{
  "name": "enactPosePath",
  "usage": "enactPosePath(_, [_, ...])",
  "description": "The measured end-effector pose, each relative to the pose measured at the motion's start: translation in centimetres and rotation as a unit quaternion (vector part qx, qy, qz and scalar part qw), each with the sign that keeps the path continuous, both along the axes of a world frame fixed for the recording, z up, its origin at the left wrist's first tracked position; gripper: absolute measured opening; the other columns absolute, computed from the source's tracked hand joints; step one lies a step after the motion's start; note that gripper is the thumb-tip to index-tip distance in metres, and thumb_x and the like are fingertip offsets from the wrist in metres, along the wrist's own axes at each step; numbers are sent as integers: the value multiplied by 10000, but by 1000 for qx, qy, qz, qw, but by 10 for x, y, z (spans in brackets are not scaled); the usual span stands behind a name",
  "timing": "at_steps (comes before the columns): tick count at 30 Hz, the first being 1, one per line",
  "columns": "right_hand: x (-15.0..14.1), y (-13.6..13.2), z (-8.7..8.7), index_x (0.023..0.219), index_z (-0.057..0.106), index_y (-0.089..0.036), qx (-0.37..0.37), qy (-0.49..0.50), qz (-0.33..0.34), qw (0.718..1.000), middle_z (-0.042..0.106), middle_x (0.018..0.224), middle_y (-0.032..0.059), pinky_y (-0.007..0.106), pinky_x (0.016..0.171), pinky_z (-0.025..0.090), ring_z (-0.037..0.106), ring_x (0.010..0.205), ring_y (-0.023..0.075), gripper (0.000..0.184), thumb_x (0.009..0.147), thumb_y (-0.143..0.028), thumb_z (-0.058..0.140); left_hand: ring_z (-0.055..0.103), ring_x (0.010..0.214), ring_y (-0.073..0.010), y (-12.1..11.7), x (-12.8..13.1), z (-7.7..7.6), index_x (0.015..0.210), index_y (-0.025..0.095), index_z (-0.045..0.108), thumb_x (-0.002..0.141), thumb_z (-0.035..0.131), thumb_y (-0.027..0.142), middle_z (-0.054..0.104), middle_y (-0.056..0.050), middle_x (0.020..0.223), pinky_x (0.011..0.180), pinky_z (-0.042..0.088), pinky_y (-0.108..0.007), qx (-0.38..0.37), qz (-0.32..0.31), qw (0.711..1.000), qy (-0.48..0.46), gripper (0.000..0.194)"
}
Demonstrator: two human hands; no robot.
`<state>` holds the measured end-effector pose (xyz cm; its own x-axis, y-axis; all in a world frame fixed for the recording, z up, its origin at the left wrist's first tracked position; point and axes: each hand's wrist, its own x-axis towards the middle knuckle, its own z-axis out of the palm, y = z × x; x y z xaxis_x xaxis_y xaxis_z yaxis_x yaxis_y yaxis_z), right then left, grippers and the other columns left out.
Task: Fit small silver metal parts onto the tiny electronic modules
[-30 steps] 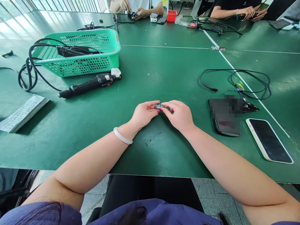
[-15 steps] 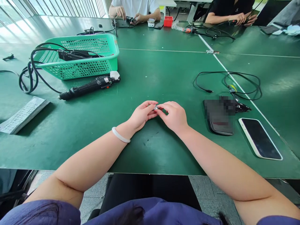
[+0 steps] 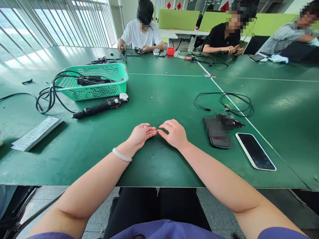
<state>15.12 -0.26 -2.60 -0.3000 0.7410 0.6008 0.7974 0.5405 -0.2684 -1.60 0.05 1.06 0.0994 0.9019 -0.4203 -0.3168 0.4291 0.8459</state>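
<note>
My left hand [image 3: 140,135] rests on the green table [image 3: 159,99], a white bangle on its wrist. Its fingers are closed around a small dark-and-silver part [image 3: 145,126], of which only a glint shows at the top of the hand. My right hand [image 3: 174,134] lies beside it with loosely bent fingers. Its fingertips touch those of the left hand, and nothing shows in it.
A black electric screwdriver [image 3: 99,107] lies left of centre in front of a green basket [image 3: 97,83] with cables. A paper sheet [image 3: 37,132] is at far left. A coiled black cable [image 3: 224,101], a dark phone [image 3: 219,132] and a white phone [image 3: 255,151] lie to the right. Three people sit at the far side.
The camera has tilted up, bringing the people at the far side into view. My hands have sunk to the table, and the part once pinched between both hands now shows only in the left.
</note>
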Motion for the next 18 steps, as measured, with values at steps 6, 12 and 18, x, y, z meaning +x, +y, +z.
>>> enactPosePath(6, [8, 3, 0, 801, 701, -205, -20, 48, -23, 998, 698, 822, 43, 300, 707, 475, 591, 787, 168, 249, 910, -367, 546, 476, 439, -82, -3, -84, 3, 870, 204, 417, 883, 408, 176, 538, 48, 642, 481, 351, -217, 130, -16, 927, 351, 32])
enactPosePath(12, [9, 2, 1, 801, 699, -205, -29, 49, -18, 998, 694, 829, 46, 293, 684, 473, 603, 792, 166, 239, 914, -337, 534, 624, 836, -276, -20, -164, 0, 979, 199, 470, 901, 334, 322, 644, -123, 925, 742, 450, -380, 197, -107, 635, 740, 200])
enactPosePath(18, [8, 3, 0, 786, 695, -201, -39, 45, -16, 998, 693, 833, 53, 299, 677, 482, 620, 791, 167, 240, 915, -310, 524, 607, 918, -282, -23, -190, -7, 960, 200, 503, 920, 249, 372, 615, -136, 994, 839, 468, -401, 212, -142, 590, 766, 309])
